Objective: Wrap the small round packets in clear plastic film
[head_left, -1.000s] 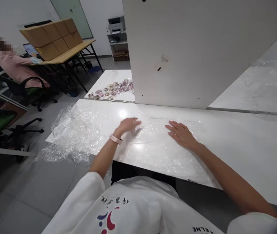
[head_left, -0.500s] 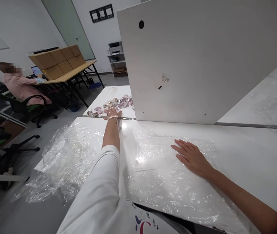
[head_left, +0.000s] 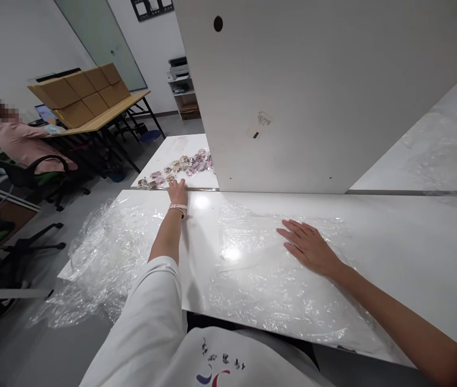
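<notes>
At the near edge of the far white table, my left hand [head_left: 177, 192] is closed, fingers curled down beside small clear-wrapped packets [head_left: 191, 164] with pink and brown contents. The fingers hide whatever they hold. Spread flat, my right hand [head_left: 306, 247] is open and rests on a layer of clear plastic film [head_left: 260, 274] on the near white table [head_left: 405, 252]. To the left of my left arm lies a crumpled heap of clear plastic [head_left: 107, 252], hanging over the table's left edge.
A tall white panel [head_left: 276, 97] stands upright behind the near table. More clear plastic [head_left: 445, 145] lies beyond it at the right. On the left, a person in pink [head_left: 27, 145] sits at a wooden desk [head_left: 107, 115] bearing cardboard boxes [head_left: 79, 88].
My left hand has drawn back slightly toward me, from spread over the packets to curled at the table's edge. The view has shifted a little; my right hand stays flat on the plastic.
</notes>
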Motion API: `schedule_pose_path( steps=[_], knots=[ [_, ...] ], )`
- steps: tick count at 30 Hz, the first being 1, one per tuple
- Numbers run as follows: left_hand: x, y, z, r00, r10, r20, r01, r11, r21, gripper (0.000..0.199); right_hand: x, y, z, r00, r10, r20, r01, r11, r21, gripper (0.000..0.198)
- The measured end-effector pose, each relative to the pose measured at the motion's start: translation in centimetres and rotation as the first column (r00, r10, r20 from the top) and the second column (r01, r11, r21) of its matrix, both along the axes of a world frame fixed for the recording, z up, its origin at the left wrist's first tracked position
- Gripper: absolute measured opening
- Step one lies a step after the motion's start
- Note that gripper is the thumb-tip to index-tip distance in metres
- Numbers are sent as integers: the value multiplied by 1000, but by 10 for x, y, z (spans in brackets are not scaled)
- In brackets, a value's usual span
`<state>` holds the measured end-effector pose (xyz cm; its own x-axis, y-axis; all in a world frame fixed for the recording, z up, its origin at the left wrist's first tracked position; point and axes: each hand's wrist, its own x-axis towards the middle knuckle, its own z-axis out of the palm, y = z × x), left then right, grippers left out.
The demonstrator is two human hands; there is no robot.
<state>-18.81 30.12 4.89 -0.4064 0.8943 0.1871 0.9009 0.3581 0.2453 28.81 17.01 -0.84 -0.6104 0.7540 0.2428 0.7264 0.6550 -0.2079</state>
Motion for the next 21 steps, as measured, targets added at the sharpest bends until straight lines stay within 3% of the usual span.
schedule_pose_path(
  steps=[4, 6, 9, 10, 12, 14, 15, 18, 21],
  knots=[
    [10, -5, 13, 997, 67, 40, -69, 997, 44, 42, 0, 1, 0, 1000, -2, 9, 2, 1000, 4, 44],
    [28, -10, 27, 996, 33, 87, -42, 993, 111, 46, 0, 1, 0, 1000, -10, 16, 10, 1000, -1, 44],
    [83, -46, 47, 971, -197, 134, 159, 955, 251, 52, -1, 1, 3, 1000, -14, 28, 15, 1000, -13, 44],
    [108, -67, 49, 917, -373, 141, 317, 896, 311, 50, -2, 0, 4, 999, -15, 29, 16, 1000, -18, 45],
    [163, -122, 42, 727, -672, 140, 606, 725, 327, 49, -2, -1, 5, 999, -21, 27, 22, 999, -28, 46],
    [214, -179, 23, 571, -804, 168, 765, 595, 245, 50, -2, -2, 5, 999, -29, 25, 30, 999, -42, 47],
    [235, -204, 12, 532, -827, 183, 806, 561, 189, 48, -2, -2, 4, 999, -29, 26, 30, 998, -48, 48],
    [271, -246, -14, 520, -837, 170, 848, 530, 21, 33, -2, 1, 3, 999, -24, 32, 27, 997, -67, 49],
    [266, -256, -12, 552, -824, 126, 833, 551, -42, 48, -5, 2, 12, 998, -34, 45, 39, 993, -112, 49]
  ],
)
